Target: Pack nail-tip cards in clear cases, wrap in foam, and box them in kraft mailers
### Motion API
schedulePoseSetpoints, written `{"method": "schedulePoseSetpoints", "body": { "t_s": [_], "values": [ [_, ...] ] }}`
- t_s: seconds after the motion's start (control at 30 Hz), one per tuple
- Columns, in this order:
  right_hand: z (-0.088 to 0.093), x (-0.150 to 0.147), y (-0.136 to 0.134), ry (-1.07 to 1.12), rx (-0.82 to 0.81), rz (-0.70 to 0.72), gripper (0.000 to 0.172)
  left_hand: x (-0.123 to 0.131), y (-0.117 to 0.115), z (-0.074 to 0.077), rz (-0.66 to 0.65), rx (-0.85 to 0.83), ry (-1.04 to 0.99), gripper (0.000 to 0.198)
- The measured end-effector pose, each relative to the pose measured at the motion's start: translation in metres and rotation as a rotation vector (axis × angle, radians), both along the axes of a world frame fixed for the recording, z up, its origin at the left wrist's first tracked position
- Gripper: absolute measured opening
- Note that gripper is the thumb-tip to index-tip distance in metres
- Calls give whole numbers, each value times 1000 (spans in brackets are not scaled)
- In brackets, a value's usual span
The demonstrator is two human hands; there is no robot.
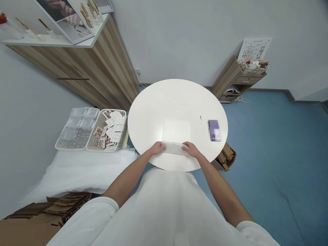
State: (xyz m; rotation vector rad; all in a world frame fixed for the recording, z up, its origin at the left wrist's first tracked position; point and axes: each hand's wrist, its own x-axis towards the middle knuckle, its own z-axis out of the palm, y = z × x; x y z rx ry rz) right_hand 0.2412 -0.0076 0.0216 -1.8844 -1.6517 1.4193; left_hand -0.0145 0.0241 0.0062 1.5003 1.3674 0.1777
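Observation:
A translucent white wrap (174,148) lies near the front edge of the round white table (176,95), its near part folded or rolled into a band. A thin clear sheet (176,130) stretches from the band toward the table's middle. My left hand (157,148) grips the band's left end, fingers closed on it. At the right end, my right hand (190,149) pinches the band between thumb and fingers. Whether anything is inside the wrap cannot be made out. A purple item (214,130) with blurred details lies at the table's right side.
Left of the table are a basket of cards (123,128) and a tray of clear boxes (77,123), with white sheets (87,167) below. Flat cardboard (30,225) sits lower left. A cardboard box (227,157) stands beside the table's right edge. Cabinets (107,61) rise behind.

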Motion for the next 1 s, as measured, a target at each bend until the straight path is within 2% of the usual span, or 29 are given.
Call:
{"method": "schedulePoseSetpoints", "body": {
  "t_s": [0.1,0.23,0.53,0.63,0.7,0.77,0.83,0.93,1.0],
  "values": [
    [-8,3,2,16,-2,-116,22,1,-2,-7,41,40,65,17],
    [-18,4,1,-48,22,-262,19,3,-5,-10,81,49,163,18],
    [-29,-1,-5,-116,59,-317,25,9,-15,-1,99,52,384,5],
    [-27,-6,-9,-155,100,-327,34,10,-20,4,120,104,431,25],
    [-22,-11,-11,-239,220,-317,44,11,-21,8,120,239,472,42],
    [-16,-17,-12,-337,380,-242,46,13,-22,12,50,419,483,47],
    [-9,-23,-10,-391,490,-89,37,18,-23,15,-102,561,440,46],
    [-3,-32,-6,-406,505,201,30,27,-22,14,-369,674,377,51],
    [-4,-36,-5,-424,448,350,43,34,-22,11,-489,687,384,59]
  ]
}}
